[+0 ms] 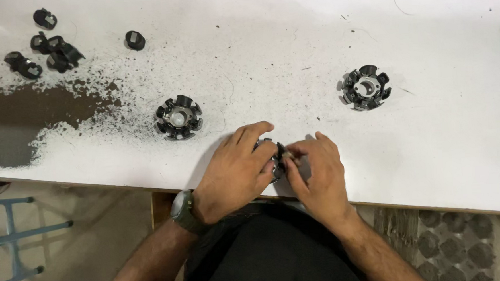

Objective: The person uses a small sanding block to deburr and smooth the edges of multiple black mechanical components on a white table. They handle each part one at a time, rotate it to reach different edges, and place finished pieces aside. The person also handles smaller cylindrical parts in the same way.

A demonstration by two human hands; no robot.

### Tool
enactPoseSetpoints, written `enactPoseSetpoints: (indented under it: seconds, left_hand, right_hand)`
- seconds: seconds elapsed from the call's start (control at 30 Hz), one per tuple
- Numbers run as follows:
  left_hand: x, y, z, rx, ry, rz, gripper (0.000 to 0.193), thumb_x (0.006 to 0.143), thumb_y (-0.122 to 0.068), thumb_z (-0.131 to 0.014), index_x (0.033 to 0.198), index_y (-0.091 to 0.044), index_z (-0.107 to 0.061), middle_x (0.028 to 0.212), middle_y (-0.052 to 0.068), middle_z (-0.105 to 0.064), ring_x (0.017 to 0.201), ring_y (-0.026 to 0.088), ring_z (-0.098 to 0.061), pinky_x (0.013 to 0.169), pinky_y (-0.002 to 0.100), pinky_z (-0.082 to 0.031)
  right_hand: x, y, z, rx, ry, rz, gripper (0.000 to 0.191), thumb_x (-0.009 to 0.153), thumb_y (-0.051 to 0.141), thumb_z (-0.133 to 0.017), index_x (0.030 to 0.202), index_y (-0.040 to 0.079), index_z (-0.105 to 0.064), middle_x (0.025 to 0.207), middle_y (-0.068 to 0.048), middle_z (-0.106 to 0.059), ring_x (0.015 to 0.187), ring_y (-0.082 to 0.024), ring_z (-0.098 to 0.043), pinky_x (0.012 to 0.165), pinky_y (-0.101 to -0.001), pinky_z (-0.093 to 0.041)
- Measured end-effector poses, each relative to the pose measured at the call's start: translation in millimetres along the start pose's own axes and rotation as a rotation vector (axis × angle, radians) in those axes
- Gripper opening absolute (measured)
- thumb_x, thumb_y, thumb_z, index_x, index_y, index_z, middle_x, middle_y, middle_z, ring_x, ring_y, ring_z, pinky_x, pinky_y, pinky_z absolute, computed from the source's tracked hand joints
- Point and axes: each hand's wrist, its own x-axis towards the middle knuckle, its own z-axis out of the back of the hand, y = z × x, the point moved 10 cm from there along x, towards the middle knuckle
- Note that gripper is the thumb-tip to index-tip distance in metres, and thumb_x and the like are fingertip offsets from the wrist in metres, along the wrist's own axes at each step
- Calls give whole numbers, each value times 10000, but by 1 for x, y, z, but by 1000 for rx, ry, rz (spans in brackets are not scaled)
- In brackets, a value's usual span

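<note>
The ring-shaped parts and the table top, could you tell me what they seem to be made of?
The ring-shaped parts look like dull grey metal cores fitted with matte black caps, probably plastic. The table top seems white-painted board; the paint is worn to brown at the left.

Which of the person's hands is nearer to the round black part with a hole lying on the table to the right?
The right hand. It lies below and left of that round black part; the left hand is farther left, beyond the right one.

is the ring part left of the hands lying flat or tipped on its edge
Lying flat. The black ring part rests on the white table with its round centre hole facing up and its lobes spread evenly around it.
</note>
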Motion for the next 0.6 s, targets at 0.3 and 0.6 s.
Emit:
enactPoseSetpoints:
  seconds: [0.3,0.6]
  left_hand:
    - [-19,30,-17,-103,-133,194,120,866,-106,-734,952,-37,-689,1304,160,-633,1156,356,-625,972,469,-510]
    - [-23,31,-15,-136,-183,212,133,834,-76,-735,958,-43,-698,1285,136,-638,1154,328,-623,941,439,-527]
  right_hand:
    - [-12,11,-4,-55,-33,99,331,833,14,-787,1110,79,-618,1016,-67,-686,1035,-243,-670,1137,-546,-431]
    - [-4,18,-6,-64,7,87,287,825,26,-791,1071,72,-649,962,-55,-679,935,-233,-671,1111,-557,-464]
